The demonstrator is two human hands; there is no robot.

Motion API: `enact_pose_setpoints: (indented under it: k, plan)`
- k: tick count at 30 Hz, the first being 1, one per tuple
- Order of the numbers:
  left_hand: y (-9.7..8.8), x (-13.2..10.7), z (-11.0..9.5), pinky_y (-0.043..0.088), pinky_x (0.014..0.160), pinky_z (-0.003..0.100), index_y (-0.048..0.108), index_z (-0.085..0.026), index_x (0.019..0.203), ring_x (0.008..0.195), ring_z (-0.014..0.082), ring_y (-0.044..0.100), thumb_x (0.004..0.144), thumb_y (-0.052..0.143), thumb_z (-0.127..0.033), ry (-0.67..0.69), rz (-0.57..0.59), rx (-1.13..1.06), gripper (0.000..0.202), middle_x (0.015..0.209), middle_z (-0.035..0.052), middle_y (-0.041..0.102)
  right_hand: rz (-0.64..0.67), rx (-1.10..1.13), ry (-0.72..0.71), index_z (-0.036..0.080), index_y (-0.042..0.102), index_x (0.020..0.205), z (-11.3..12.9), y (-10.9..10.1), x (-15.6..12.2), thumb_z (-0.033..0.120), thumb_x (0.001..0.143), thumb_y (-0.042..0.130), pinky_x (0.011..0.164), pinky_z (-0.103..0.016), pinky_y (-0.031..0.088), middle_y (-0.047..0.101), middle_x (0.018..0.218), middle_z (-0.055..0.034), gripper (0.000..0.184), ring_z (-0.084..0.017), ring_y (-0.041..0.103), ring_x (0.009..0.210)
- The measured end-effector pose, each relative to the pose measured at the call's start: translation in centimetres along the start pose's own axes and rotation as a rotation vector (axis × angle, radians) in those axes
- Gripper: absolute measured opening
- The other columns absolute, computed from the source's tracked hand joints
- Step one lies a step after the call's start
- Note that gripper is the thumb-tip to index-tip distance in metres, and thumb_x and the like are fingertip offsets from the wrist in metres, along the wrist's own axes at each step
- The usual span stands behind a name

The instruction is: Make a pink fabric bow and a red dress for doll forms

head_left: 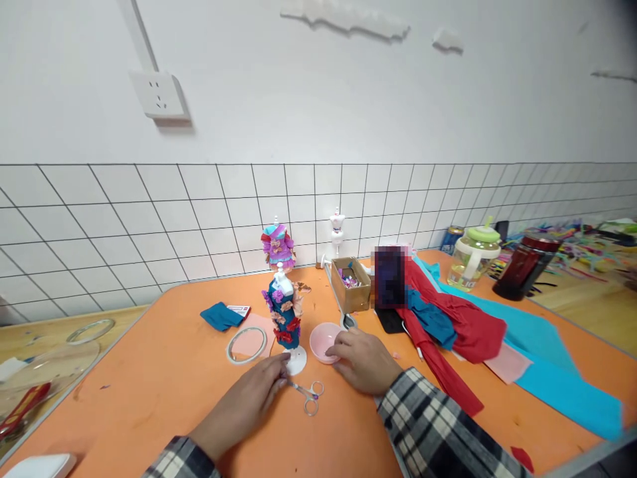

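A small white dress form (283,285) stands upright on a round base, wrapped in dark blue cloth (285,317) with purple, peach and red flower trims. My left hand (253,390) has its fingertips closed at the left edge of that base. Just beside these fingers lies a pair of small scissors (309,396), its tips close to the hand. Over the right rim of a pink bowl (323,332) reaches my right hand (365,360), fingers bent together and their tips inside. Whatever they pinch is too small to tell.
Behind stand a second dressed form (279,247), a bare white form (337,229) and a cardboard box (351,285) of scraps. A tape roll (247,345) and blue cloth (221,317) lie left. Red cloth (472,325), a green-lidded jar (475,255) and a dark red bottle (527,265) are right.
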State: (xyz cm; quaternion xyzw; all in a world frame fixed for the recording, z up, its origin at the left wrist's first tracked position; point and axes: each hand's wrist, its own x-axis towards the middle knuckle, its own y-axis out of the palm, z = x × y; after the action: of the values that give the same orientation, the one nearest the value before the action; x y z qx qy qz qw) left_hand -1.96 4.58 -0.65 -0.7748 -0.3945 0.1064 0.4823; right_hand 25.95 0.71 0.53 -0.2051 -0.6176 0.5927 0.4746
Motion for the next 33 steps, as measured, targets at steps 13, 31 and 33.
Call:
enact_pose_setpoints:
  k: [13, 31, 33]
  plan:
    - [1.6, 1.5, -2.2, 0.047, 0.082, 0.036, 0.058, -0.019, 0.103, 0.098, 0.0276, 0.064, 0.097, 0.035, -0.032, -0.153, 0.089, 0.199, 0.027, 0.107, 0.0153, 0.068, -0.111, -0.042, 0.124, 0.02, 0.067, 0.092, 1.5, 0.4, -0.2, 0.018, 0.081, 0.055, 0.076, -0.036, 0.036, 0.066, 0.088, -0.0061, 0.016, -0.022, 0.049, 0.087]
    - [3.0, 2.7, -4.7, 0.036, 0.059, 0.027, 0.052, -0.021, 0.091, 0.072, 0.0228, 0.066, 0.096, 0.035, -0.027, -0.427, -0.009, 0.158, 0.019, 0.079, 0.0076, 0.069, 0.161, -0.003, 0.219, 0.018, 0.047, 0.117, 5.5, 1.7, 0.5, 0.015, 0.078, 0.054, 0.059, -0.027, 0.042, 0.066, 0.09, -0.0091, 0.039, -0.023, 0.065, 0.079]
    - [3.2, 2.7, -4.5, 0.038, 0.061, 0.027, 0.054, -0.021, 0.088, 0.07, 0.0223, 0.064, 0.093, 0.038, -0.029, -0.415, -0.035, 0.083, 0.019, 0.076, 0.0065, 0.069, 0.156, -0.017, 0.238, 0.018, 0.05, 0.113, 5.4, 1.8, 0.5, 0.015, 0.078, 0.055, 0.063, -0.028, 0.044, 0.065, 0.093, -0.0105, 0.036, -0.024, 0.064, 0.085]
